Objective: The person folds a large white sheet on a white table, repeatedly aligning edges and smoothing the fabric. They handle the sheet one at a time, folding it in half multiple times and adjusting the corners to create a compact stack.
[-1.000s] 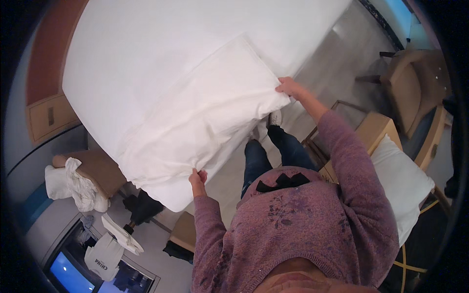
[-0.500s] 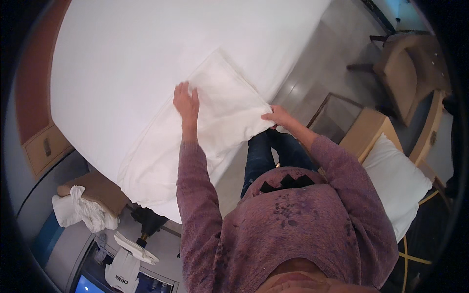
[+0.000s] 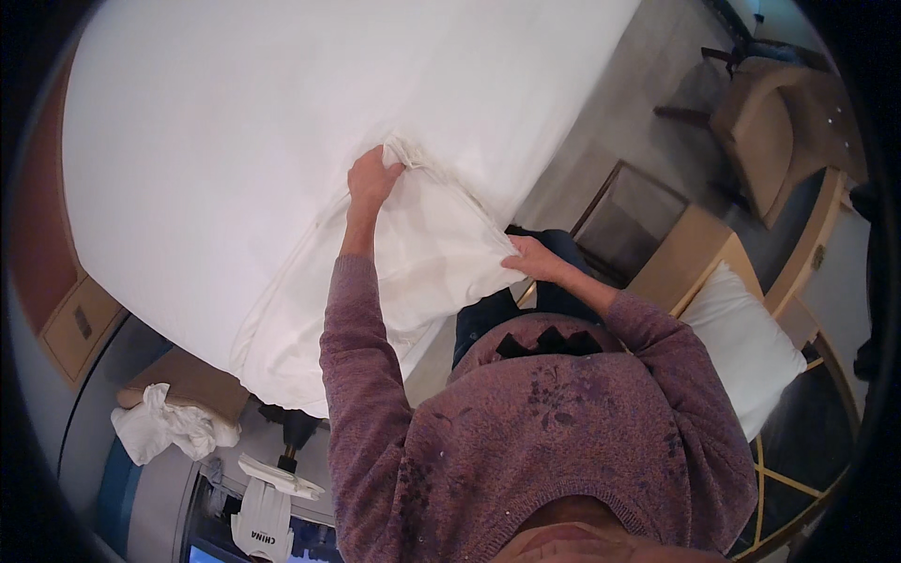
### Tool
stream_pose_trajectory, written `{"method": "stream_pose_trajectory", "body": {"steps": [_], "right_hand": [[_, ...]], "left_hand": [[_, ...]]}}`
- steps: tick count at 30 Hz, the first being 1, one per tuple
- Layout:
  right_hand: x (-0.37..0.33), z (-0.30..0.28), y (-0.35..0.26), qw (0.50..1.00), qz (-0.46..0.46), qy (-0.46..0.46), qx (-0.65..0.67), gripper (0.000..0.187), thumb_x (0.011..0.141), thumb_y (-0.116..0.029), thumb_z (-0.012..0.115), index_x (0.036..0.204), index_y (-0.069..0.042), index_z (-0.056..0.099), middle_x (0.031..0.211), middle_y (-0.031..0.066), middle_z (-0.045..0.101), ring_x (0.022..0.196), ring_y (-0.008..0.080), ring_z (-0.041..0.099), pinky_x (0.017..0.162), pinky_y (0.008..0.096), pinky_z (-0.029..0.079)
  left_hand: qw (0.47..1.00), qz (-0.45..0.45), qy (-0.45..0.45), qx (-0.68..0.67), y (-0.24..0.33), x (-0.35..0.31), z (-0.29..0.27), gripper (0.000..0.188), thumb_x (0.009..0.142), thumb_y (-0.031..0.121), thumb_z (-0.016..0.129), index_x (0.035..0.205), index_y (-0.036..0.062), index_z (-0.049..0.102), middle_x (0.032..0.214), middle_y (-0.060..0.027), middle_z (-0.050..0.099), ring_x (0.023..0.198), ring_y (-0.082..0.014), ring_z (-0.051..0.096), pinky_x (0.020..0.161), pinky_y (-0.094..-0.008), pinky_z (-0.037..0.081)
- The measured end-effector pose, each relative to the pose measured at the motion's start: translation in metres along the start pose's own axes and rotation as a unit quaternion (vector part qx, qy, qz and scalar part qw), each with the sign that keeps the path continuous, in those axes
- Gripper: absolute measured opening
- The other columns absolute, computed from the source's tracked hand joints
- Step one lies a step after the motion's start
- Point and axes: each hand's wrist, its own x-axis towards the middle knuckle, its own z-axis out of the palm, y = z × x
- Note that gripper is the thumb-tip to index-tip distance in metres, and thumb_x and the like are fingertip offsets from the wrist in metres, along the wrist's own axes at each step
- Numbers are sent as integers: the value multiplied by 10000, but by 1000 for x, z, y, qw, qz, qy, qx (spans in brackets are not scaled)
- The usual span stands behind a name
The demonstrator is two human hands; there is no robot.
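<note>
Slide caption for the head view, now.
Left hand and right hand grip a white cloth at the bed's edge.

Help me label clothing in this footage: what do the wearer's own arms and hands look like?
The long knitted sleeves are mottled purple and end short of the wrists. The left hand and right hand are bare, without gloves; neither wrist shows a watch.

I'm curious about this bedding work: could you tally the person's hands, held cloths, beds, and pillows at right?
Left hand and right hand, both bare: 2
Loose white fabric cloth, held: 1
Broad white-sheeted bed: 1
Plump white rectangular pillow: 1
Total: 5
</note>
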Motion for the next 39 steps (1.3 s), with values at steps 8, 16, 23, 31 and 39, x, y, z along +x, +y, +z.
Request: {"method": "stream_pose_trajectory", "body": {"steps": [8,16,23,31,39], "right_hand": [[1,-4,-38,981,-104,-58,-153,247,726,-128,549,934,5,543,784,153,583,703,213,558,643,318,432],[17,-72,-161,961,-227,-135,-80,197,769,-152,543,857,21,511,621,138,458,586,132,411,553,305,366],[-6,-192,-224,973,-149,-164,-70,197,767,-112,514,895,35,544,684,59,544,663,74,491,601,267,406],[31,-191,-204,982,7,-163,-97,270,755,-87,512,992,41,533,811,37,587,757,72,501,687,236,420],[26,-197,-211,978,-52,-172,-108,243,778,-141,536,953,27,541,765,91,584,715,111,515,665,275,421]], "left_hand": [[977,13,85,-196,-26,-16,-11,290,727,166,544,977,22,522,882,-162,587,812,-305,559,710,-363,429],[944,13,298,-139,70,-17,-149,135,753,48,467,865,-16,507,746,-102,541,699,-190,502,677,-275,414],[918,-6,315,-241,161,29,-149,123,752,67,490,843,-12,517,753,-103,571,683,-181,508,663,-301,423],[927,-16,298,-226,116,21,-102,187,783,108,493,926,0,549,690,-65,558,644,-139,487,602,-278,412],[913,-13,322,-249,141,54,-119,107,816,94,469,785,3,517,619,12,468,565,-72,382,505,-217,343]]}}
